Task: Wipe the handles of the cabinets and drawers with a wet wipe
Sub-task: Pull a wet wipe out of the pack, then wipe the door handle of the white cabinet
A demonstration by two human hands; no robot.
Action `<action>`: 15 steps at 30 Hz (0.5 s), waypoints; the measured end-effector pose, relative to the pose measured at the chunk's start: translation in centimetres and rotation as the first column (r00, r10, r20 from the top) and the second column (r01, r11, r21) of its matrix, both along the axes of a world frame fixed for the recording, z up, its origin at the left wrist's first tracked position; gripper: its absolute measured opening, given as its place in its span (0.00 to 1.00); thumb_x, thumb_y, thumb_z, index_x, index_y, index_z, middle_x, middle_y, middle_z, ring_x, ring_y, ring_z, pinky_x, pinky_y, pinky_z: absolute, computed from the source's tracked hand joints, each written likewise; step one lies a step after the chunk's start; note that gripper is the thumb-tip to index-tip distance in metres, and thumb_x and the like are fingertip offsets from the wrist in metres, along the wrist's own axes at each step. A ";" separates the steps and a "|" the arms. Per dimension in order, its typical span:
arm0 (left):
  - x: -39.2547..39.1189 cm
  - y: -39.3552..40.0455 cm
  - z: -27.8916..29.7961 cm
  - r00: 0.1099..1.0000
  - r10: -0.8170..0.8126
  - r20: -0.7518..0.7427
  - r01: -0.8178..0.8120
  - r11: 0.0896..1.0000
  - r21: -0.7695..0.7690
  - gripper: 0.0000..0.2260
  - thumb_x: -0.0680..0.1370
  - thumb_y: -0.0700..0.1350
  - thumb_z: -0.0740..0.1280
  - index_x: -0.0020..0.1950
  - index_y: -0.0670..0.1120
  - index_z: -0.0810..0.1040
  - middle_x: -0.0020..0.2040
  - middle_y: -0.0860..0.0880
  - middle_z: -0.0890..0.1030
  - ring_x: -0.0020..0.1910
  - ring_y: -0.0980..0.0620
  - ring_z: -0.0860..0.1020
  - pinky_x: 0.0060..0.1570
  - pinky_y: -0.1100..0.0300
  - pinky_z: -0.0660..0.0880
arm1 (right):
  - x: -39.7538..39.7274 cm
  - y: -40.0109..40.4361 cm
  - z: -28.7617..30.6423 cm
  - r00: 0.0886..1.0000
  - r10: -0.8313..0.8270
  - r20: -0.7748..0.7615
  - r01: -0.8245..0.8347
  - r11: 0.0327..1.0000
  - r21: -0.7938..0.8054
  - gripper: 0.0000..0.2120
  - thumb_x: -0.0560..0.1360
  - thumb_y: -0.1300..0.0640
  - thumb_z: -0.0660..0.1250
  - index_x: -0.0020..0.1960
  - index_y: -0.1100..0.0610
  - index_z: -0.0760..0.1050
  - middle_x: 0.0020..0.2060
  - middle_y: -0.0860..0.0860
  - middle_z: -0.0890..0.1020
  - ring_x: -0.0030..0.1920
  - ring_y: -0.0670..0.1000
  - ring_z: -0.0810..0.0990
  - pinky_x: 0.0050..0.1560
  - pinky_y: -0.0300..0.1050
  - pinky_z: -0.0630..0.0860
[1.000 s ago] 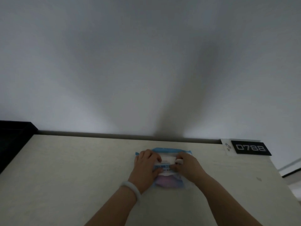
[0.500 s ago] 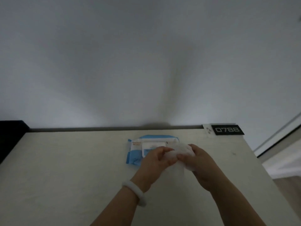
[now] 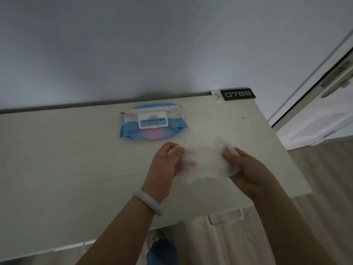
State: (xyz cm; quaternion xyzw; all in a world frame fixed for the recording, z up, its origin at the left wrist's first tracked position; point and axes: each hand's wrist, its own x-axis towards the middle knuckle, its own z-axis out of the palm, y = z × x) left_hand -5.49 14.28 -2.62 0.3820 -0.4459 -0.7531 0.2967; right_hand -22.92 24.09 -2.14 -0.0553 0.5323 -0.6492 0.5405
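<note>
Wet wipe: we hold the wet wipe (image 3: 205,162) stretched between both hands, above the front right part of the surface (image 3: 66,159); its long axis runs left to right, from one hand to the other.
Left hand: our left hand (image 3: 164,165) pinches the wipe's left edge with curled fingers; a pale bracelet (image 3: 148,201) sits on that wrist.
Right hand: our right hand (image 3: 246,169) pinches the wipe's right edge, thumb on top; both hands are closed on the sheet and neither is free.
Handle: one pale bar handle (image 3: 226,216) shows just under the surface's front edge, below and slightly right of the wipe; its long axis also runs left to right, parallel to the wipe; we judge the right hand the nearer one to it.
Coming move: we judge the wipe must travel down and toward us, over the front edge, to reach that handle; no other handle is clear enough for us to tell.
Pack: the blue wipe pack (image 3: 153,122) lies near the back edge, lid closed, beyond the hands and apart from them.
Sign: a black number plate (image 3: 237,94) stands at the back right corner.
</note>
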 end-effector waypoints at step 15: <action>2.5 6.1 -5.3 0.615 0.389 0.686 0.498 0.483 -0.721 0.17 0.81 0.46 0.61 0.68 0.41 0.72 0.70 0.43 0.71 0.70 0.44 0.68 0.69 0.54 0.61 | -1.2 20.1 -2.8 0.745 -0.165 -0.647 0.347 0.924 0.163 0.08 0.78 0.59 0.63 0.46 0.61 0.78 0.37 0.61 0.82 0.34 0.57 0.80 0.34 0.48 0.74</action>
